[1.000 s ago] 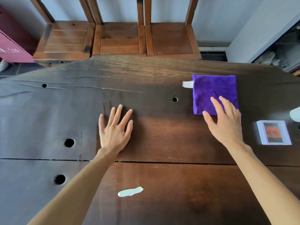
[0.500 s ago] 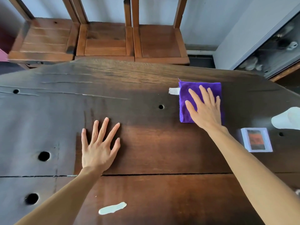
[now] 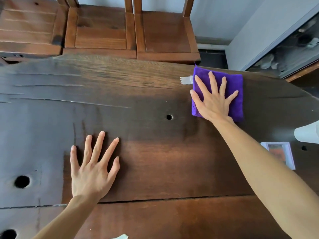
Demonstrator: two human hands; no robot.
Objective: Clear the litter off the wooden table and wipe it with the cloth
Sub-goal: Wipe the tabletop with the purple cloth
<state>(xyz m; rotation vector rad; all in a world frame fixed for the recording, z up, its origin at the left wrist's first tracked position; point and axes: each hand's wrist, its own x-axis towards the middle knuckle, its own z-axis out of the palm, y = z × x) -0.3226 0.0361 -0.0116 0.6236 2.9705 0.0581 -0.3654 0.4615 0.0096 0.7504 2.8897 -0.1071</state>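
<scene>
A folded purple cloth (image 3: 237,80) lies on the dark wooden table (image 3: 155,161) near its far right edge. My right hand (image 3: 214,100) rests flat on top of it, fingers spread, thumb at the cloth's left edge. My left hand (image 3: 93,168) lies flat on the bare wood at centre left, fingers apart, holding nothing. A torn white scrap (image 3: 186,80) touches the cloth's left side. Another pale scrap (image 3: 121,237) pokes in at the bottom edge. A white-framed card (image 3: 286,152) sits to the right, partly behind my right forearm.
A white cup (image 3: 309,133) lies on its side at the right edge. Three wooden chairs (image 3: 101,31) stand against the far side of the table. The tabletop has round holes (image 3: 22,181) at left and one small hole (image 3: 169,116) near the cloth.
My right hand has slid forward from the cloth's near edge until it covers the cloth. The view has tipped down and nearer. My left hand stays flat on the wood.
</scene>
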